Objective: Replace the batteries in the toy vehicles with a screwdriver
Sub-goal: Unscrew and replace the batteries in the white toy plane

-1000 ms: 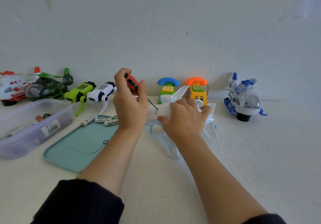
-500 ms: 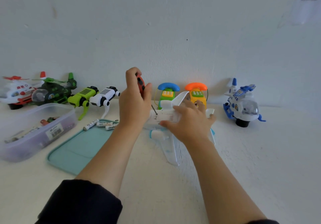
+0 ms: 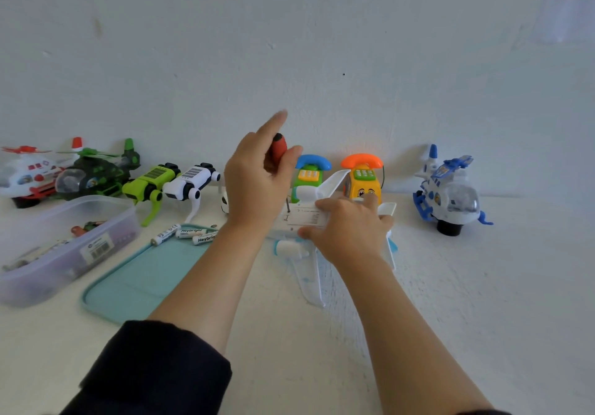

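Screwdriver: red-handled screwdriver (image 3: pixel 277 152) with a thin metal shaft, standing nearly upright, tip down on the underside of the white plastic toy aeroplane (image 3: pixel 309 221).
Left grip: left hand (image 3: pixel 254 186) curls round the red handle, thumb against it; forefinger lifted and pointing up, blurred.
Right grip: right hand (image 3: pixel 349 224) lies on the aeroplane with fingers nearly straight, pressing the body down beside the labelled battery panel.
Task object, place: aeroplane lies belly-up on the white surface (image 3: pixel 483 302), between the two hands, one wing reaching toward the camera.
Handling, judged: thin moulded shell, probably light and stiff; likely to skid or rock on its rounded back under screwdriver pressure. Wings and tail fin look slender and breakable.
Where to hold, judged: broad fuselage beside the panel, not the wings.
Spare cells: three white AA batteries (image 3: pixel 190 233) at the far edge of the flat teal tray (image 3: pixel 135 282).
Other items: clear plastic tub (image 3: pixel 61 247) at left; helicopters, two robot-dog toys, two telephone toys and a blue-and-white toy helicopter (image 3: pixel 447 189) ranged along the wall.
Room: plain white wall (image 3: pixel 322 44), matt white surface, even daylight.
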A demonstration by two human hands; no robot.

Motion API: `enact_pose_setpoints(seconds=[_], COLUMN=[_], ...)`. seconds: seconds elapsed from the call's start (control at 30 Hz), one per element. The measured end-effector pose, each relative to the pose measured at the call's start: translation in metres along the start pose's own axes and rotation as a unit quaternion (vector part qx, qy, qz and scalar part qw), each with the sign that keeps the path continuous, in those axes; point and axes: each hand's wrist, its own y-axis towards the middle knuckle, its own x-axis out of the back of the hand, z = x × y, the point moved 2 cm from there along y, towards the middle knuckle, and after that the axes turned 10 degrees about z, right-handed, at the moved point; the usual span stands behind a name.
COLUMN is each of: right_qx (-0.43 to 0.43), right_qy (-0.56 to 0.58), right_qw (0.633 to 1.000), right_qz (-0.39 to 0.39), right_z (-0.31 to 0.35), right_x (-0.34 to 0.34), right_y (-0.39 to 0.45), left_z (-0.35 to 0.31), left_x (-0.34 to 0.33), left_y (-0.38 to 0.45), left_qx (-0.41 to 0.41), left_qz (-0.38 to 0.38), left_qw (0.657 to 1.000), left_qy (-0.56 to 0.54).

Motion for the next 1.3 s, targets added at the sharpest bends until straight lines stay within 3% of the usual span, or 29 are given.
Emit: enact_pose_setpoints(seconds=[0.17, 0.33, 0.5, 0.83, 1.07, 1.2, 1.3], right_qx=[0.004, 0.005, 0.002, -0.002, -0.003, -0.002, -0.002], right_qy=[0.002, 0.002, 0.003, 0.010, 0.013, 0.014, 0.014], right_qw=[1.000, 1.000, 1.000, 1.000, 1.000, 1.000, 1.000], right_qz=[-0.002, 0.003, 0.004, 0.002, 0.000, -0.005, -0.003], right_z=[0.000, 0.000, 0.001, 0.002, 0.001, 0.001, 0.002], right_x=[-0.001, 0.000, 0.000, 0.000, 0.000, -0.001, -0.001], right_y=[0.000, 0.000, 0.000, 0.000, 0.000, 0.000, 0.000], left_z=[-0.002, 0.007, 0.009, 0.008, -0.005, -0.007, -0.007], left_x=[-0.006, 0.005, 0.016, 0.012, 0.011, 0.007, 0.008], left_y=[-0.008, -0.007, -0.007, -0.014, -0.014, -0.014, -0.014], left_qx=[-0.001, 0.119, 0.076, 0.066, 0.015, -0.025, -0.022], left_qz=[-0.033, -0.050, -0.014, -0.057, -0.017, 0.018, -0.002], left_qw=[0.999, 0.992, 0.993, 0.992, 1.000, 0.999, 0.998], left_qy=[0.041, 0.009, -0.084, 0.087, -0.020, 0.012, 0.059])
